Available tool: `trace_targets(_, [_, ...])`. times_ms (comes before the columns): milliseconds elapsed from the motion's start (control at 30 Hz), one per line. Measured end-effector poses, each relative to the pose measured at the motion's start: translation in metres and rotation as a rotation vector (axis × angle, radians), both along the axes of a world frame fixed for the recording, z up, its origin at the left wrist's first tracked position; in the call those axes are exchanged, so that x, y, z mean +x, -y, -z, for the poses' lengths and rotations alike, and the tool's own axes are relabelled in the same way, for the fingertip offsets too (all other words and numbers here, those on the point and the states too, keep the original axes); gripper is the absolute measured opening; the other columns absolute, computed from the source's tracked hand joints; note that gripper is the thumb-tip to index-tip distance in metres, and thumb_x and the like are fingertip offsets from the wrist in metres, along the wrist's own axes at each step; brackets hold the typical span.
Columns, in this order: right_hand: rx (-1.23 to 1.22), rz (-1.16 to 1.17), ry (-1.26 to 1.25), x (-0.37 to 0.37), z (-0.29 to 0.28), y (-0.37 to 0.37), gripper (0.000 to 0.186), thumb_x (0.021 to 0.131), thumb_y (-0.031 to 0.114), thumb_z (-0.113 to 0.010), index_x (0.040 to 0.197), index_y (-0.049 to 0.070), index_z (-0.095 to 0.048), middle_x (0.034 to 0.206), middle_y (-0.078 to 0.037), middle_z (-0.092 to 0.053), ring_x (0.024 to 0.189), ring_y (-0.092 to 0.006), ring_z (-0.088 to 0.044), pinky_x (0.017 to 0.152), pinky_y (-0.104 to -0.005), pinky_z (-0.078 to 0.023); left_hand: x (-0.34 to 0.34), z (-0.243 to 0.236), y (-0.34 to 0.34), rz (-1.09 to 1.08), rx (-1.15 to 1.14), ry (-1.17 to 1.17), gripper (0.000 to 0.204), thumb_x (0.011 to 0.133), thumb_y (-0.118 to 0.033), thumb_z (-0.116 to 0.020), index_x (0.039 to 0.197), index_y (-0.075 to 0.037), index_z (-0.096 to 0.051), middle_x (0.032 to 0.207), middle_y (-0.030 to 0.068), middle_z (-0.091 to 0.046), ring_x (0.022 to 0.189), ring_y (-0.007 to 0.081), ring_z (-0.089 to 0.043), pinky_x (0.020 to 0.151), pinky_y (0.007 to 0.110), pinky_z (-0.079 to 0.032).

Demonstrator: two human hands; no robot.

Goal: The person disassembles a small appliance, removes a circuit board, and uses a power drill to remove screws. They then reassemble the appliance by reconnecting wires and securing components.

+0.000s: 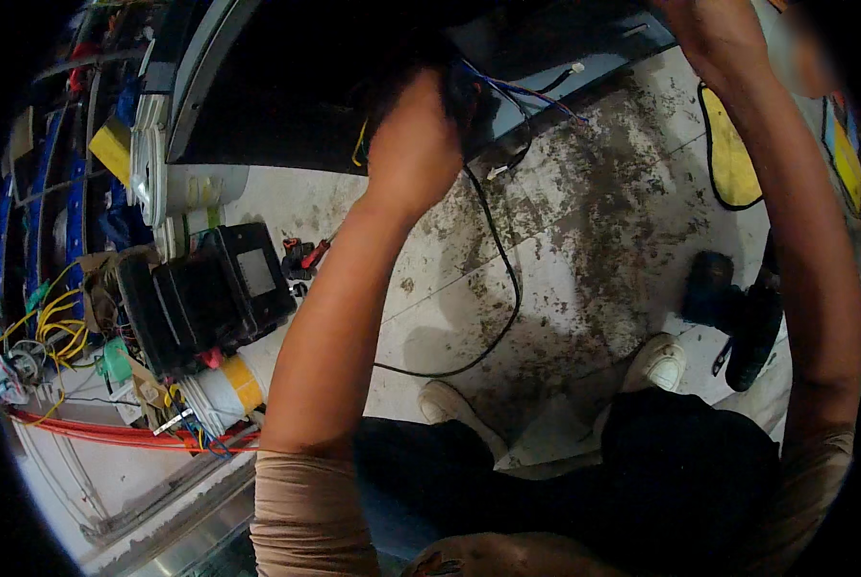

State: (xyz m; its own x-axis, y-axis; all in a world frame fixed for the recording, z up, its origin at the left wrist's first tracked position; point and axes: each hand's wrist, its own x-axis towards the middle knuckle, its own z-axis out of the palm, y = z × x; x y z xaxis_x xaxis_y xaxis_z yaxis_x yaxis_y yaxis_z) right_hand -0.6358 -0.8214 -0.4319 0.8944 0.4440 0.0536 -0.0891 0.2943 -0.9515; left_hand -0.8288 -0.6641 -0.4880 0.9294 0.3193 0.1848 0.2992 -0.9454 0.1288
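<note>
My left hand [416,144] reaches into the shadowed underside of a large dark panel or cabinet [267,106] at the top. Its fingers are lost in the dark. Close to that hand, loose wires [536,93] in blue, black and other colours hang out, some ending in small white connectors [498,172]. A black cable [518,288] runs from beside my left hand in a loop down over the floor. By the right end of the dark panel is my right hand [717,34], partly cut off by the picture's upper rim, its fingers not showing.
A black toolbox [224,288] stands on the stained floor [584,221] at left, with red-handled tools [310,254] beside it. Further left are a white bucket [199,188], yellow cables [60,322] and crowded shelving [50,192]. Dark shoes [752,327] and a yellow black-edged piece [733,144] lie right.
</note>
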Motion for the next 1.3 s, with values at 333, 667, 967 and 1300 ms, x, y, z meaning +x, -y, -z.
trace_targets(333, [-0.080, -0.023, 0.071, 0.002, 0.002, 0.010, 0.046, 0.088, 0.025, -0.056, 0.125, 0.001, -0.043, 0.126, -0.017, -0.043, 0.115, -0.0294, -0.042, 0.089, -0.0406, -0.041, -0.010, -0.023, 0.015, -0.149, 0.496, -0.524, 0.021, 0.077, -0.009, -0.049, 0.096, 0.000, -0.047, 0.081, 0.0167, -0.059, 0.061, 0.0323, -0.063, 0.050, 0.038, -0.051])
trace_targets(667, [-0.083, -0.061, -0.164, -0.031, 0.045, 0.011, 0.039, 0.087, 0.018, -0.057, 0.118, -0.002, -0.045, 0.109, -0.013, -0.053, 0.094, -0.0211, -0.053, 0.077, -0.0327, -0.046, -0.110, -0.076, 0.079, 0.028, -0.245, -0.686, 0.030, 0.074, -0.009, -0.060, 0.102, -0.003, -0.049, 0.086, 0.0159, -0.060, 0.071, 0.0322, -0.062, 0.058, 0.039, -0.049])
trace_targets(967, [-0.207, -0.593, -0.160, -0.106, 0.079, 0.024, 0.015, 0.083, 0.012, -0.059, 0.096, 0.004, -0.058, 0.078, -0.002, -0.057, 0.069, -0.0093, -0.054, 0.063, -0.0250, -0.046, -0.144, -0.094, 0.072, -0.079, -0.743, -0.398, 0.032, 0.070, 0.003, -0.060, 0.101, -0.001, -0.052, 0.100, 0.0159, -0.058, 0.086, 0.0348, -0.060, 0.068, 0.037, -0.050])
trace_targets(1300, [-0.152, -0.684, -0.386, -0.218, 0.068, -0.008, 0.038, 0.078, 0.017, -0.066, 0.110, 0.001, -0.054, 0.089, -0.009, -0.061, 0.080, -0.0135, -0.057, 0.070, -0.0281, -0.047, -0.130, -0.066, 0.024, -0.005, -0.982, -0.198, 0.048, 0.075, -0.001, -0.059, 0.121, 0.005, -0.043, 0.129, 0.0217, -0.036, 0.115, 0.0314, -0.046, 0.089, 0.035, -0.043])
